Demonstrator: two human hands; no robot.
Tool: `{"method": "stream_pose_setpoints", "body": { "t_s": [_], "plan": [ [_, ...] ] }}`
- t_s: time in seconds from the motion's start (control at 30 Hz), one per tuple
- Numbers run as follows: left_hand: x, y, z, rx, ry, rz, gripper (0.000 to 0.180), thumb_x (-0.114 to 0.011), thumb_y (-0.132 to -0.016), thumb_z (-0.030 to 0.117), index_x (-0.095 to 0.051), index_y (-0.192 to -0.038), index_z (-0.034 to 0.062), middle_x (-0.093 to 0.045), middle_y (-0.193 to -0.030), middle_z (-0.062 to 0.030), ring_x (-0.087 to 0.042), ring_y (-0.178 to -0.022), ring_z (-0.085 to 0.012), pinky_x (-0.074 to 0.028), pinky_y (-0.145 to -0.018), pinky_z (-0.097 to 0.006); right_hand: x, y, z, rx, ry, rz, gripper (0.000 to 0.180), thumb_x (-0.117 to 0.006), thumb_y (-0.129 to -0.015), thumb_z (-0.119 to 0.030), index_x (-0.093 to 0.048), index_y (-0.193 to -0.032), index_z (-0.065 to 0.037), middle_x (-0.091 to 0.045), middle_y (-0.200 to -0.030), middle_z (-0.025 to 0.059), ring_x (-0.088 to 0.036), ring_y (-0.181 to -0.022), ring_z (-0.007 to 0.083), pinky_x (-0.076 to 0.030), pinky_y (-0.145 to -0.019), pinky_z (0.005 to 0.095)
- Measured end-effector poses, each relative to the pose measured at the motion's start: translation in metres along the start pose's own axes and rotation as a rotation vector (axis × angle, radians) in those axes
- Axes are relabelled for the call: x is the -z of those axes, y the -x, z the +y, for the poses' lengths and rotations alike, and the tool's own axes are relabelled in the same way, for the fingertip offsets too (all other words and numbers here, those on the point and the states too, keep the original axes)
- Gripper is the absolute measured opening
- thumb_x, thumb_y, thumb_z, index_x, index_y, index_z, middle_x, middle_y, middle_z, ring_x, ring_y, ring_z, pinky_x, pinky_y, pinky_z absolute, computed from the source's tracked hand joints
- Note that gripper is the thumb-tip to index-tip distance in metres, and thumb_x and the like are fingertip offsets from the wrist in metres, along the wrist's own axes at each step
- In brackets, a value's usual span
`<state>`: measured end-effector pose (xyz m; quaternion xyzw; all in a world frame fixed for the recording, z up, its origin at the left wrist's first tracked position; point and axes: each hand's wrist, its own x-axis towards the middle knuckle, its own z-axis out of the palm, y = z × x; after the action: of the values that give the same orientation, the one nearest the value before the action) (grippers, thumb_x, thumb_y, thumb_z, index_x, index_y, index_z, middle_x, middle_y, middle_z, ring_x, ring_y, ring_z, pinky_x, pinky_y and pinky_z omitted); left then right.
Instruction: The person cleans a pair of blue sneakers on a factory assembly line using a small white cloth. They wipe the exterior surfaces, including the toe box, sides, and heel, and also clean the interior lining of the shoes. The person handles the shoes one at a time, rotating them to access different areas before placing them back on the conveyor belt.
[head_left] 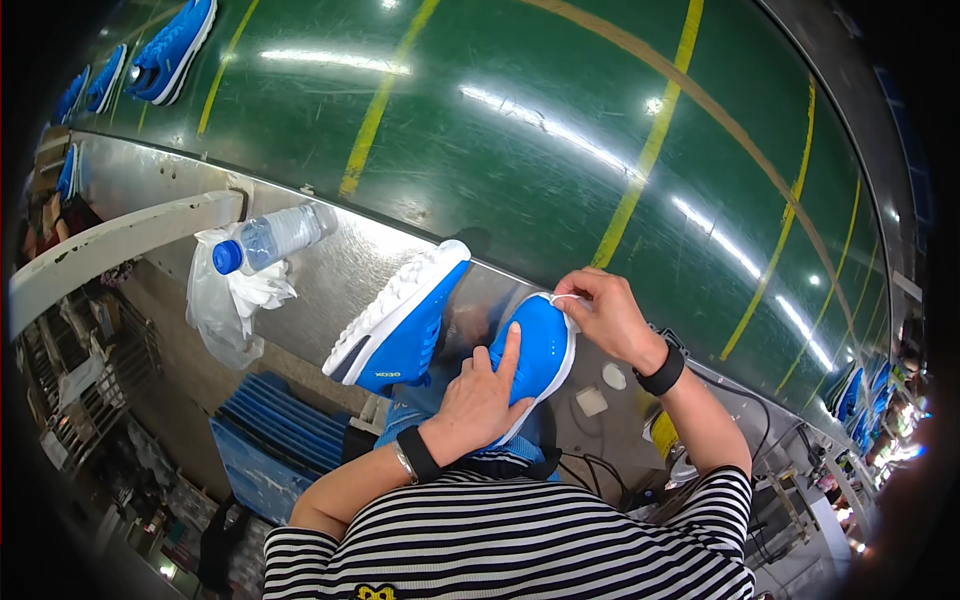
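At the near edge of the green conveyor belt (pixel 560 110), against its steel side panel (pixel 340 260): one blue shoe (pixel 540 350) with white sole rim, held at chest height between both hands. Left hand (pixel 480 400): laid flat on the upper, index finger extended, steadying. Right hand (pixel 608 318): fingertips pressed together, pinching a white bit, seemingly a lace or tag, at the shoe's top edge. Second blue shoe (pixel 400 320): beside the first, tilted, white tread showing. Plastic water bottle (pixel 270 240), blue cap, lying over a crumpled bag (pixel 225 310). Further blue shoes (pixel 170 45) far up the belt. Step judged: finishing or checking the held shoe; next move likely calls for a firm left-hand hold while the right works the white piece.
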<state>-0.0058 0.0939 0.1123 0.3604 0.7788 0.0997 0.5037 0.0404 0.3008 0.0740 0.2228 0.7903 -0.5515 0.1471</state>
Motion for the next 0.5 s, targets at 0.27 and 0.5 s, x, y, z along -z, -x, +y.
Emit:
{"method": "stream_pose_setpoints", "body": {
  "t_s": [0.27,0.5],
  "plan": [
    [0.003,0.003,0.003,0.004,-0.011,0.000,0.096,-0.068,-0.077,0.036,-0.008,-0.143,-0.0012,-0.043,-0.097,-0.0263,-0.053,-0.084,-0.0411,-0.049,-0.070,-0.046,-0.012,-0.014,-0.004,0.156,0.140,0.030,0.007,-0.059,-0.078,-0.003,-0.063,-0.083,-0.001,-0.058,-0.078,0.0145,-0.059,-0.073,0.0320,-0.047,-0.065,0.0367],
    [0.004,0.001,0.002,0.017,-0.023,-0.012,0.097,-0.068,-0.078,0.037,-0.006,-0.143,-0.0005,-0.043,-0.098,-0.0259,-0.053,-0.086,-0.0418,-0.049,-0.071,-0.045,-0.006,0.004,0.000,0.231,0.078,0.060,0.007,-0.058,-0.079,-0.003,-0.062,-0.084,-0.002,-0.056,-0.079,0.0148,-0.058,-0.075,0.0339,-0.046,-0.066,0.0397]
  ]
}}
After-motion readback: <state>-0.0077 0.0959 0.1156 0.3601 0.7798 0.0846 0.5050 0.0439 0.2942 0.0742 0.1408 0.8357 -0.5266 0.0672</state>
